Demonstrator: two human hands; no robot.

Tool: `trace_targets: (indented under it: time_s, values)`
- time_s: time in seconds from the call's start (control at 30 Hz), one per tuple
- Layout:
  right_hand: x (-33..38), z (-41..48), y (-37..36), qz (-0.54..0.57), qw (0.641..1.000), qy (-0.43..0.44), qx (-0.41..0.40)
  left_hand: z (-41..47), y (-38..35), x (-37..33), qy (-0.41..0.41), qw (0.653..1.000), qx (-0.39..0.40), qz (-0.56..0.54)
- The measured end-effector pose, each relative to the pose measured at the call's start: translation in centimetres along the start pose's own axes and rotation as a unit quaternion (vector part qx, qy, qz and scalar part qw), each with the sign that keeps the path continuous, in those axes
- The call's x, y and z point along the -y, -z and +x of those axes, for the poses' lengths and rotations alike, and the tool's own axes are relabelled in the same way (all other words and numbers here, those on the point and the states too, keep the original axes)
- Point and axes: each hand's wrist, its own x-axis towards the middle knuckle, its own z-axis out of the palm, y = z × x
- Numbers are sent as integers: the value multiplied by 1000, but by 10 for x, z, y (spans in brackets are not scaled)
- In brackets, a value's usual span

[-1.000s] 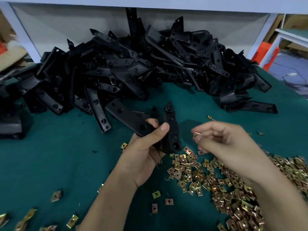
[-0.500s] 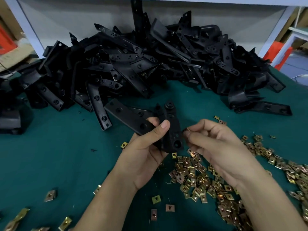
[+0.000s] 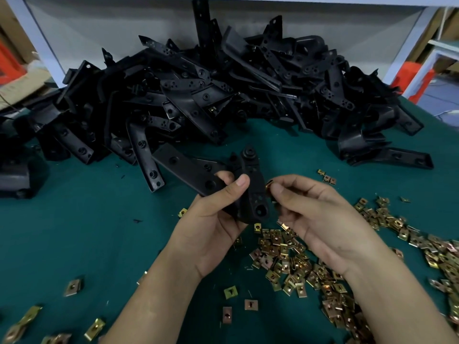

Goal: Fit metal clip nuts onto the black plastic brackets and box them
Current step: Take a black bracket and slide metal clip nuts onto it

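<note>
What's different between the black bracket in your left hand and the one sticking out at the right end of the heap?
The held bracket is up off the cloth in the left hand; the lying bracket rests flat on the green cloth. The right hand pinches a clip nut at the held bracket's edge; no hand touches the lying bracket. Both are black plastic with round holes.

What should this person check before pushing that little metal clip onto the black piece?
1. The left hand grips the bracket firmly: ok.
2. The right hand pinches a clip nut in its fingertips: ok.
3. The clip nut sits at the bracket's edge: ok.
4. Its open side faces the bracket: cannot tell, too small.
5. The spare clip nuts lie on the green table below the hands: ok.
6. A box for finished brackets is ready: cannot tell, none clearly in view.
</note>
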Motion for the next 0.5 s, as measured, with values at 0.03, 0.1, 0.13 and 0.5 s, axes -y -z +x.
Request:
trace_targets:
  time_s: [0.03,0.1,0.13,0.5]
  values:
    - [0,1,0,14,1000,-5,5,0,0,0,1,1000,0,0]
    - [-1,2,0,39,999,-10,16,1,0,0,0,1000,0,2]
    - [-1,2,0,43,999,-10,23,1,0,0,0,1000,1,4]
    - [-2,1,-3,45,998,21,27,0,0,-1,10,1000,-16,16]
